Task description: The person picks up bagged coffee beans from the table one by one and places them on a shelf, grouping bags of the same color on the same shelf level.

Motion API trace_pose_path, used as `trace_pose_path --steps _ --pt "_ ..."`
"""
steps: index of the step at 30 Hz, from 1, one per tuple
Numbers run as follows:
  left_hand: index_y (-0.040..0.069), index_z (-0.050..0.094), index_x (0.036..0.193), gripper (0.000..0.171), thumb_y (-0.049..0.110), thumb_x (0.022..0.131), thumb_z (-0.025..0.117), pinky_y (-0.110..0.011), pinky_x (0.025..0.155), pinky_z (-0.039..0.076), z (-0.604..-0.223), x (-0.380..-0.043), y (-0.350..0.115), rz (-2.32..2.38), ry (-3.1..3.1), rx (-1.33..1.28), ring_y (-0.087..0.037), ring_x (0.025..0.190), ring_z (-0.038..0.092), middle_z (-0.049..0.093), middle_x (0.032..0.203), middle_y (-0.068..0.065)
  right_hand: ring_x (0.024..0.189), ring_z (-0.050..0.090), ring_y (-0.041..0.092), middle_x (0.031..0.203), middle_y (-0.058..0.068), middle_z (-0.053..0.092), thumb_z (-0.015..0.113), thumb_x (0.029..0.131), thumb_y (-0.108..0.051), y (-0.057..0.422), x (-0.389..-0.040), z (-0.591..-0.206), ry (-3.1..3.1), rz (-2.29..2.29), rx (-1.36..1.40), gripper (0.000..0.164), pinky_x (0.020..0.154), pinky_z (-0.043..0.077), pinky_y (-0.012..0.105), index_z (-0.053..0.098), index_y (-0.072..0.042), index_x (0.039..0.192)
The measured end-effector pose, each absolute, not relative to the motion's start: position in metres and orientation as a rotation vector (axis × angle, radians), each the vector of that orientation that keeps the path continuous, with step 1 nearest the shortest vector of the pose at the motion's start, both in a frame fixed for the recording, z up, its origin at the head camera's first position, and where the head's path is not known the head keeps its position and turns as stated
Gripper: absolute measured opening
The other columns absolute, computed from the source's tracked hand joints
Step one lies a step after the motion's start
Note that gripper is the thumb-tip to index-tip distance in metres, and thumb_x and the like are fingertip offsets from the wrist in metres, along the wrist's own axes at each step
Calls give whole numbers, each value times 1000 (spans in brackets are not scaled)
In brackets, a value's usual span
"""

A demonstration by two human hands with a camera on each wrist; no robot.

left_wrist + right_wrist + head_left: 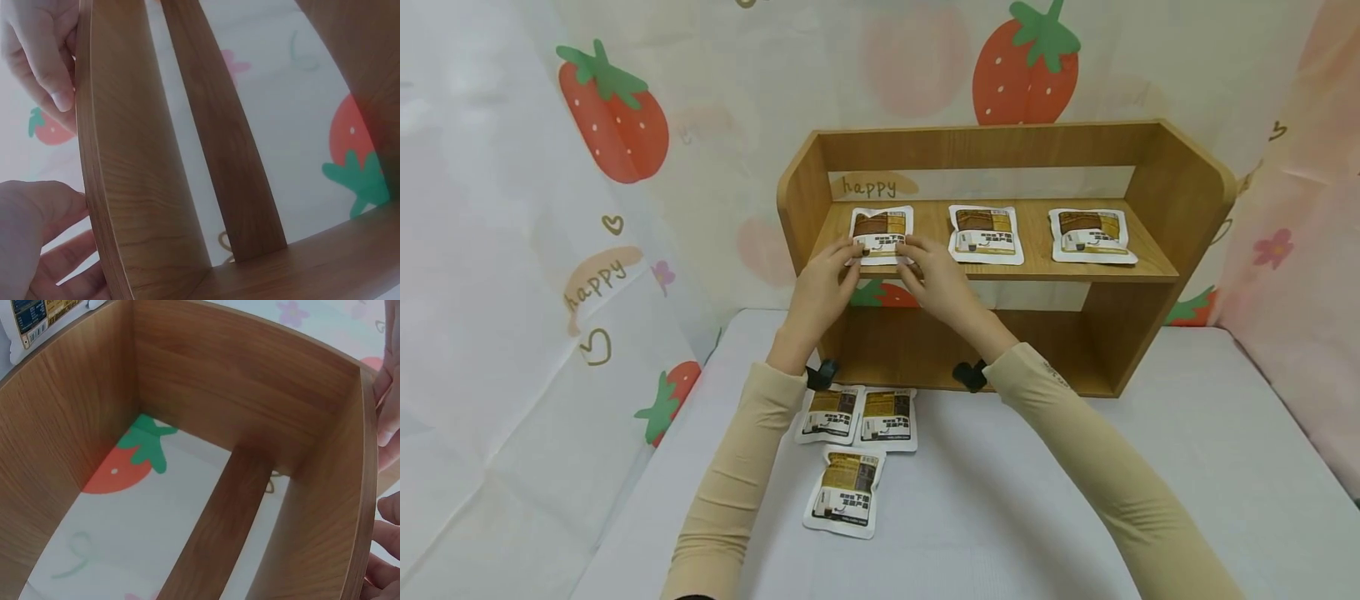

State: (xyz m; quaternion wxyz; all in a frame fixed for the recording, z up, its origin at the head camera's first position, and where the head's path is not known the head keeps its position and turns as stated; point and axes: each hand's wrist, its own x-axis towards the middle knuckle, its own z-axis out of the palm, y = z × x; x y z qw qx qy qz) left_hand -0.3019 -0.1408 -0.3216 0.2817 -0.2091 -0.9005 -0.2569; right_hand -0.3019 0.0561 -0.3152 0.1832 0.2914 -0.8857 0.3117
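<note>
A white flat pouch with a brown and gold print [882,223] lies at the left of the wooden shelf's upper board [928,215]. At its lower left corner my left hand [822,287] pinches it between fingers and thumb. My right hand [942,282] holds the lower right corner the same way. In both wrist views the shelf's front edge hides the pouch; the left hand [34,231] and right hand [387,544] show right beside that edge.
Two more pouches lie in a row on the upper board, a middle one [985,235] and a right one [1092,235]. Three pouches lie on the white table [1000,500] before the shelf, the nearest pouch [847,492] on its own. The shelf's side panels rise at both ends.
</note>
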Motion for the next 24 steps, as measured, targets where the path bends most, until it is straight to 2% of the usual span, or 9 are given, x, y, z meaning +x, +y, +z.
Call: trace_pose_path --steps 10,24 --pt "7 61 122 31 11 91 58 -39 93 47 -331 -294 -143 -712 -2329 -622 -26 115 55 58 126 -12 123 44 30 135 17 47 54 94 -16 58 -291 -328 -2331 948 842 37 99 41 42 54 -1 128" --pt "7 59 124 35 9 89 60 -36 97 44 -355 -275 -150 -678 -2182 -722 -27 120 48 52 132 -12 124 45 24 129 13 52 55 92 -6 64 -270 -352 -2110 1116 923 32 102 39 38 58 -3 124"
